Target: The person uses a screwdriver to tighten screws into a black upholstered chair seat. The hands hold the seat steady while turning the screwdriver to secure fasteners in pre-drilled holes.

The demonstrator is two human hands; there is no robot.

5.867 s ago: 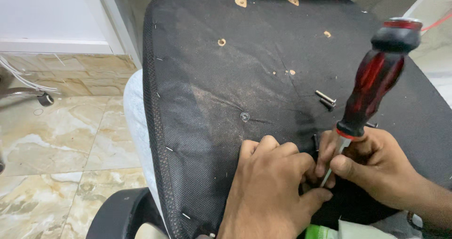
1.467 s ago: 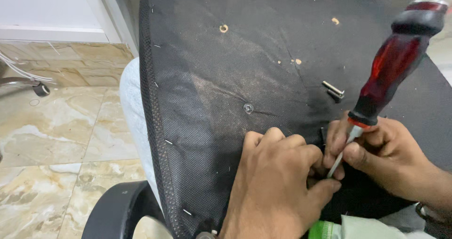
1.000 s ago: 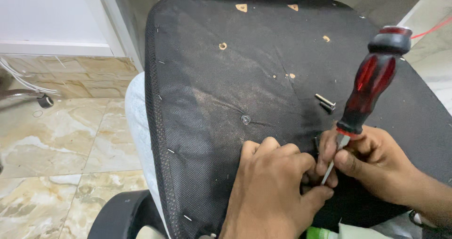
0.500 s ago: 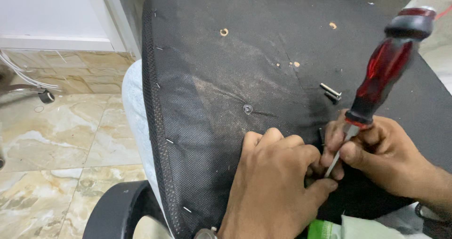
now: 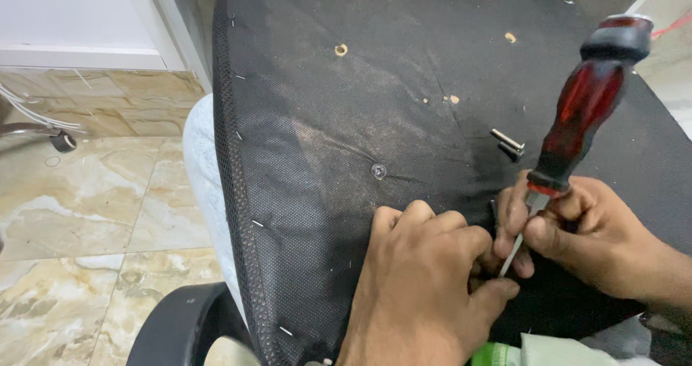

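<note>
Right now right hand [image 5: 584, 240] pinches the metal shank of a red-handled screwdriver [image 5: 577, 113], handle tilted up and right, tip down at the black fabric chair underside [image 5: 346, 121]; left hand [image 5: 425, 287] rests knuckles-up, fingers curled beside the tip, holding nothing visible; loose bolt [image 5: 508, 141] nearby

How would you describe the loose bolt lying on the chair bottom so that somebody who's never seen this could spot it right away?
Start at the big black fabric underside of the chair seat. Go to its right part, beside the red and black screwdriver gripped by the right hand. The loose bolt lies just left of that handle: a short silver rod lying flat, unlike the round screw head sunk in the fabric mid-seat.
</note>
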